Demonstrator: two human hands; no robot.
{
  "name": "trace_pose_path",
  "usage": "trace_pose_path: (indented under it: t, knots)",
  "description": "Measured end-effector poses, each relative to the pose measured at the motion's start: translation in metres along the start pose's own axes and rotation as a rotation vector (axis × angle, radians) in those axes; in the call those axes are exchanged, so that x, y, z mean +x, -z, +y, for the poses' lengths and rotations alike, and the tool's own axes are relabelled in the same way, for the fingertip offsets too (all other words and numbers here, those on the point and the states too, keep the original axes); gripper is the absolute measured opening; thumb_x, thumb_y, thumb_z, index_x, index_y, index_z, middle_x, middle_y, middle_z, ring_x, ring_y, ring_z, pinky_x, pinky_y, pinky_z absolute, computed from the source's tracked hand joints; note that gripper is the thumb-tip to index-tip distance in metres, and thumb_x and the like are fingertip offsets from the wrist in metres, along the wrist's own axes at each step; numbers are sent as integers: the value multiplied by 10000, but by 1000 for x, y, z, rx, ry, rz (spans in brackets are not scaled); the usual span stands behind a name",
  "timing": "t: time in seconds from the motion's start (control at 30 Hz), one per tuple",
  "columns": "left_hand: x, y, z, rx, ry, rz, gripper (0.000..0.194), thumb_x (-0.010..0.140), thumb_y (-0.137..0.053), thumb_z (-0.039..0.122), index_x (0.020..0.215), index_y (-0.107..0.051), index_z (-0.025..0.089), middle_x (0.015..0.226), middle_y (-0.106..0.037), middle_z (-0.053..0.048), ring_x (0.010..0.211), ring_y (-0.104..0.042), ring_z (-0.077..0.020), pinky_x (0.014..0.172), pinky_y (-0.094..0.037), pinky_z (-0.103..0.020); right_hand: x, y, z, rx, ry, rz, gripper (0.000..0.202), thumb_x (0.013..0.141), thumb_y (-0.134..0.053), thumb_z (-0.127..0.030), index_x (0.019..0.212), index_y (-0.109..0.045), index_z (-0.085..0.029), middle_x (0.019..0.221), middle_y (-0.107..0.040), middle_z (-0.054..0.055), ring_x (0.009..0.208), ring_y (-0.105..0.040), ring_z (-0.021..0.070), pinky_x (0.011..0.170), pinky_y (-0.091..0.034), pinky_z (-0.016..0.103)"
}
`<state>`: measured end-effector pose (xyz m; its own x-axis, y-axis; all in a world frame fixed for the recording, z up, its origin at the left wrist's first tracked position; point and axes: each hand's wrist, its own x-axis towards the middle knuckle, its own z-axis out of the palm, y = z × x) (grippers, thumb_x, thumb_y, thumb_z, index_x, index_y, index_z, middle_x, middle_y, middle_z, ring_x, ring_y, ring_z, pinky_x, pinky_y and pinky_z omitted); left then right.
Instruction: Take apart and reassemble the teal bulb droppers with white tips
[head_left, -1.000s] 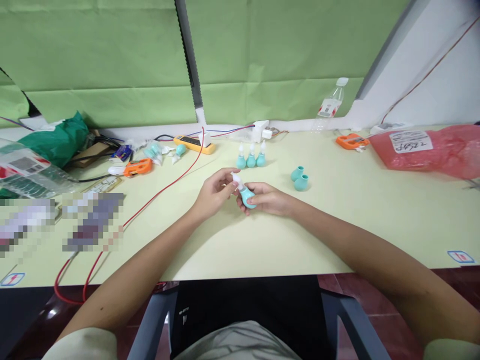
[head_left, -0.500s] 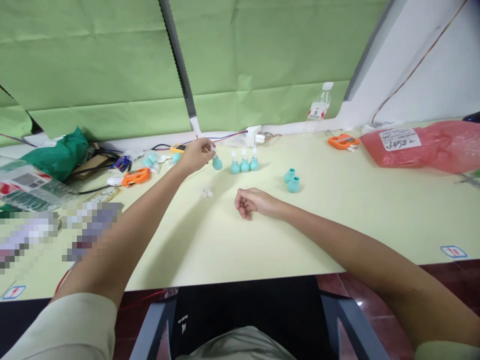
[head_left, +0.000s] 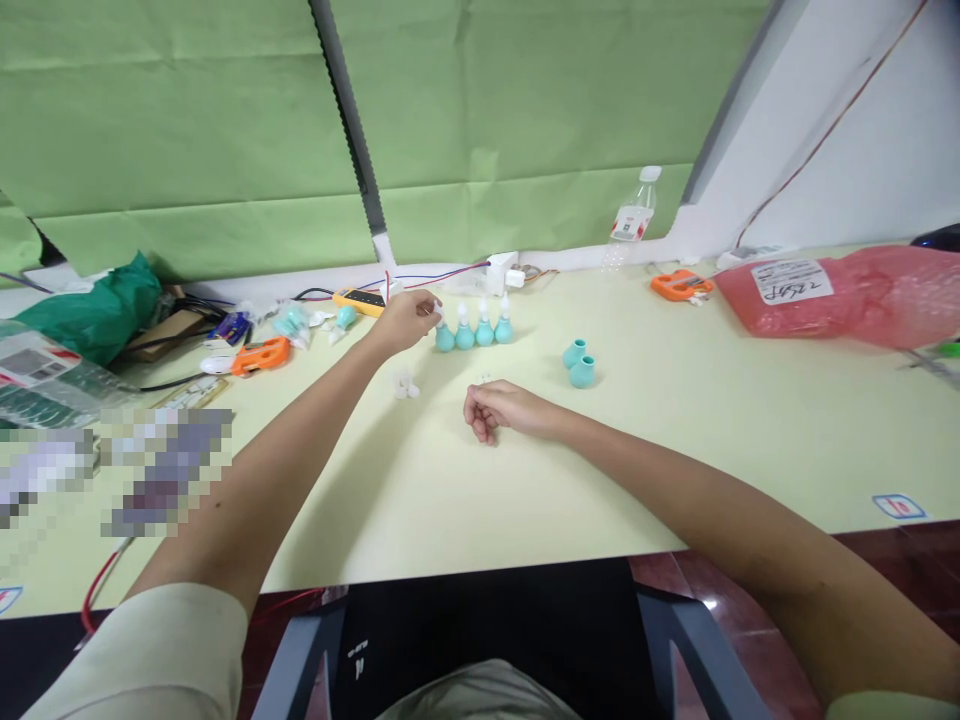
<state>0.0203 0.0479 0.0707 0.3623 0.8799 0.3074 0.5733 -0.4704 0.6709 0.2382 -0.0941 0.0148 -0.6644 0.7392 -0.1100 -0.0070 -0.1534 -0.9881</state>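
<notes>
At the left end of a row of teal bulb-shaped bottles with white tips, my left hand (head_left: pixel 411 320) pinches the white tip of the leftmost teal bottle (head_left: pixel 445 338). The other bottles (head_left: pixel 484 332) stand upright close beside it. My right hand (head_left: pixel 491 410) rests on the table with its fingers curled; what it holds, if anything, is hidden. Two teal pieces with open tops (head_left: pixel 582 372) stand to the right. Small white caps (head_left: pixel 406 385) lie in front of my left hand. Tiny white bits (head_left: pixel 486 378) lie just behind my right hand.
Orange-handled tools lie at left (head_left: pixel 261 355) and right (head_left: pixel 681 285). A clear bottle (head_left: pixel 632 215) stands near the wall, a red plastic package (head_left: pixel 847 295) at far right. On the left are a green bag (head_left: pixel 97 305), a large clear bottle (head_left: pixel 56 375), cables and a yellow meter (head_left: pixel 361 301).
My left hand has moved slightly right with the teal bottle, which now stands against the left end of the row. My right hand stays curled in nearly the same place.
</notes>
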Motion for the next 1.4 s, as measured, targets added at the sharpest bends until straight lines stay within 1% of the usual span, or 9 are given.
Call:
trace_pose_path:
  t: [0.27, 0.57, 0.7, 0.8, 0.87, 0.97, 1.03, 1.17, 1.4]
  knots:
    - [3, -1, -1, 65, -3, -23, 173, 813, -656, 265, 958, -674, 173, 847, -712, -54, 631, -654, -158, 591, -561, -301, 1, 1, 2, -11, 4, -9, 487, 1012, -496, -550, 779, -617, -139, 612, -637, 59, 540, -616, 158, 526, -502, 279]
    - [0, -6, -2, 37, 60, -22, 258, 840, -660, 310, 1065, -642, 185, 970, -727, -80, 742, -686, -186, 642, -589, -324, 2, 2, 3, -16, 12, -17, 501, 989, -527, -589, 783, -623, -142, 618, -639, 59, 545, -623, 161, 537, -505, 286]
    - [-20, 3, -4, 100, 47, 80, 431, 868, -650, 432, 1223, -594, 194, 1069, -723, -90, 926, -691, -220, 832, -582, -375, 2, 1, 3, -30, 17, -16, 485, 985, -528, -573, 790, -624, -140, 623, -640, 56, 548, -624, 161, 543, -511, 288]
    - [-53, 19, -7, 172, 5, 105, 331, 903, -580, 420, 1136, -640, 192, 1093, -726, -92, 957, -684, -228, 903, -551, -387, 1, -1, 4, -81, 19, 3, 450, 968, -542, -563, 785, -604, -156, 626, -631, 42, 557, -616, 161, 544, -508, 289]
    - [-77, 28, -10, 269, -66, 85, 255, 920, -522, 366, 1040, -678, 204, 1088, -726, -89, 1001, -671, -246, 934, -529, -403, -3, -3, 4, -209, 87, 80, 417, 969, -537, -539, 766, -584, -178, 614, -598, 21, 550, -578, 151, 540, -480, 283]
    - [-102, 35, -14, 427, -193, 38, 274, 899, -506, 303, 1080, -690, 211, 1108, -712, -110, 1100, -633, -287, 1035, -470, -458, -12, -1, -2, -606, 369, 307, 430, 989, -510, -474, 651, -507, -209, 602, -505, 8, 570, -464, 139, 597, -431, 294]
    - [-108, 34, -15, 497, -216, -5, 281, 883, -516, 286, 1089, -694, 216, 1106, -705, -116, 1122, -617, -299, 1064, -443, -479, -18, 6, -10, -829, 518, 461, 461, 1005, -482, -446, 605, -444, -221, 610, -469, 19, 599, -410, 152, 658, -415, 322]
    - [-104, 27, -17, 559, -195, -53, 228, 870, -543, 279, 1024, -704, 232, 1037, -716, -104, 1098, -617, -299, 1055, -427, -482, -21, 26, -25, -943, 600, 706, 366, 1015, -443, -373, 688, -513, -225, 652, -515, 37, 623, -449, 177, 675, -390, 345]
    - [-104, 20, -18, 506, -166, -54, 253, 929, -512, 324, 988, -738, 225, 987, -746, -101, 1034, -644, -294, 1036, -420, -474, -10, 38, -13, -978, 585, 705, 118, 942, -494, -208, 878, -593, -205, 802, -609, 39, 698, -553, 181, 686, -417, 321]
